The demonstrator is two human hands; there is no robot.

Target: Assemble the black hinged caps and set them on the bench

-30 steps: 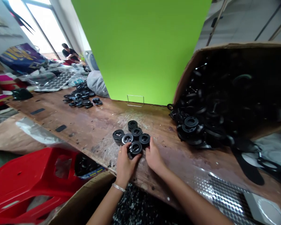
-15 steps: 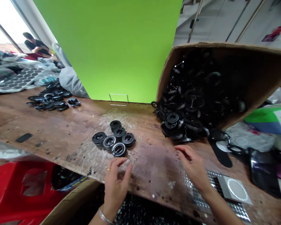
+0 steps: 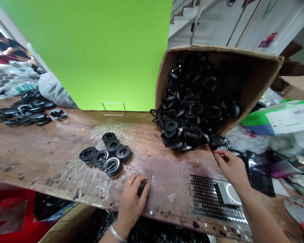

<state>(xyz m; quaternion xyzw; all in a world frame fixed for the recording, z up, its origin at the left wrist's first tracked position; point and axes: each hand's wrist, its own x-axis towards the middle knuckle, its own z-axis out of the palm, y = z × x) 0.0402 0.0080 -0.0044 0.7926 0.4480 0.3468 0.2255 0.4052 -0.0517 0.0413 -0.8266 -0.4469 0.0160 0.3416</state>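
Note:
My left hand (image 3: 135, 194) rests low over the table's front part, fingers curled round a small dark thing (image 3: 141, 188) that they mostly hide. To its upper left, several round black parts (image 3: 112, 166) with ring-shaped tops stand close together. My right hand (image 3: 232, 167) reaches to the right side, thumb and fingertips drawn together beside the end of a black flat strip (image 3: 211, 145). Whatever is between those fingertips is hidden. Beneath the right forearm lie a dotted sheet (image 3: 205, 194) and a pale square block with a bright ring (image 3: 229, 193).
A tilted cardboard box (image 3: 259, 96) spills black parts (image 3: 176, 135) onto the wooden table (image 3: 167, 172). A green panel (image 3: 96, 57) stands behind a wire frame (image 3: 114, 114). More black parts (image 3: 27, 111) lie left. A phone (image 3: 259, 173) lies right. A person (image 3: 11, 47) sits far left.
The view has turned right. My right hand has moved right, to the black strip, and its fingers have drawn together. My left hand has moved right of the round parts and closed round something dark.

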